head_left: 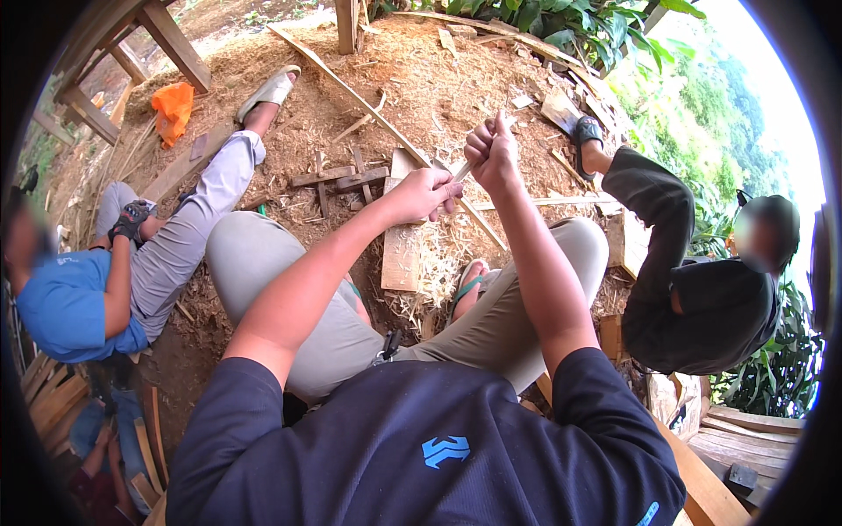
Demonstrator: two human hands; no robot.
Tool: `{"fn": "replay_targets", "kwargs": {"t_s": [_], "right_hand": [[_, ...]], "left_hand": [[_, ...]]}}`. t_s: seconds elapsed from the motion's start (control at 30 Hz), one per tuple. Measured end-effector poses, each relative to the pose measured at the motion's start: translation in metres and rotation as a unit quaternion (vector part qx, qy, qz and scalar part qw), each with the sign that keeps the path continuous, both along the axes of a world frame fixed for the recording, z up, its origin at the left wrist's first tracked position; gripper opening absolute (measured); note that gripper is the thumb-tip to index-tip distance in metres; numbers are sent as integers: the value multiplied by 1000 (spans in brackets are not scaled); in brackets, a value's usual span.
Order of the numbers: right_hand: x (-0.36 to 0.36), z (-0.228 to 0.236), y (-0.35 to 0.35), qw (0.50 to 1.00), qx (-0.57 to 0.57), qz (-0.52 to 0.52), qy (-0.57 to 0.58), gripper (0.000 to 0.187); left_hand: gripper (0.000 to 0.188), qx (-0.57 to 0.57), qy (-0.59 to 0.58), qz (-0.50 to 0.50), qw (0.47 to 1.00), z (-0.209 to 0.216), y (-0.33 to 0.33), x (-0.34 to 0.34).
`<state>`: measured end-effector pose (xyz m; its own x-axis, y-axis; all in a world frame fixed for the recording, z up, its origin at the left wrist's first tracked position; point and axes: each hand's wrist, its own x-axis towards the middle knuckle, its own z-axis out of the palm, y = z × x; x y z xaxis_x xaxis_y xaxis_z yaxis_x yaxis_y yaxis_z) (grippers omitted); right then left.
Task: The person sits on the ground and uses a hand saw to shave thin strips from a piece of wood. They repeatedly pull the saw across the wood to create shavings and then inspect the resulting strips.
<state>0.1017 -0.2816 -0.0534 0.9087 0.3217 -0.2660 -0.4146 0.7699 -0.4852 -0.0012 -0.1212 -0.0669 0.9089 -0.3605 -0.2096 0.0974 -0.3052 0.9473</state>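
Note:
My left hand is closed, its fingers curled round a long thin wooden strip that slants from the upper left down to between my knees. Just to the right and slightly higher, my right hand makes a fist with the thumb up. A short, thin, pale blade-like piece juts from this fist toward my left fingertips; whether it is a knife or a sliver of wood I cannot tell. Below my left hand, a wooden board lies between my feet, with curly shavings beside it.
A person in a blue shirt sits at left, gloved; another in dark clothes sits at right. Crossed wood pieces lie ahead on ground strewn with shavings. An orange bag lies near a wooden frame at upper left.

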Motion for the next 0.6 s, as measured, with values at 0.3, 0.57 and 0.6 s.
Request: {"fn": "replay_targets", "kwargs": {"t_s": [0.3,0.57,0.6], "right_hand": [[-4,-6,3,977,-65,171,-111,44],[-19,3,3,891,-230,299,-251,41],[-23,4,3,877,-250,314,-264,40]], "left_hand": [[31,94,-46,127,986,20,43,15],[28,116,-55,1,992,18,77,23],[28,126,-49,-6,991,20,78,24]]}}
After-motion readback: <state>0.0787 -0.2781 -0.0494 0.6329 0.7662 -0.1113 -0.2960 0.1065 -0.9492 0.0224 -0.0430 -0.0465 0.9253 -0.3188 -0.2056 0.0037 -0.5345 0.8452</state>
